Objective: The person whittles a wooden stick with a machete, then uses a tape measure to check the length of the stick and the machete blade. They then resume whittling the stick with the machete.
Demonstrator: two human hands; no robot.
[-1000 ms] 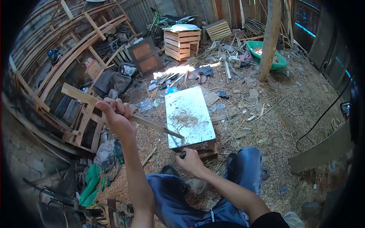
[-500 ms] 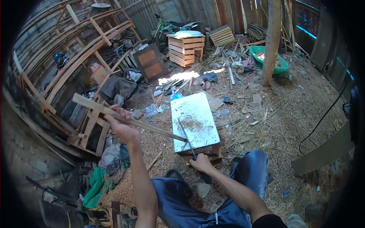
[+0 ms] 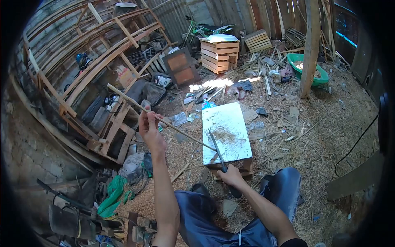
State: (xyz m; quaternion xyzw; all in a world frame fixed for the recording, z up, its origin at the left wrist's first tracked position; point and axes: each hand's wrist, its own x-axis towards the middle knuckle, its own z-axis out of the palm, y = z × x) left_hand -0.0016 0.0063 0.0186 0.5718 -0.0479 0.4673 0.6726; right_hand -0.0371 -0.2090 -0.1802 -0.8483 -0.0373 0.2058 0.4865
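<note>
My left hand [image 3: 150,131] is raised on the left, fingers closed around a thin wooden strip [image 3: 183,132] partway along it. The strip slants down to the right, its upper end pointing at the wooden frames. Its lower end overlaps the near part of a white-topped low table [image 3: 222,116]. In my right hand [image 3: 231,177] is a long knife [image 3: 216,145], gripped by its dark handle at the table's near edge. The blade points away from me over the tabletop and crosses the strip near its lower end. Shavings [image 3: 225,136] lie on the worn white surface.
Wooden frames [image 3: 103,53] lean along the left wall. Farther back stand a slatted crate [image 3: 218,53] and a framed panel [image 3: 181,68]. A post [image 3: 310,53] rises in front of a green basin [image 3: 325,78]. Wood scraps and shavings litter the ground around the table.
The strip has turned in my left hand and now shows a narrower side. My right hand keeps the knife across the strip's lower end. The whole view has shifted, moving the scene rightward.
</note>
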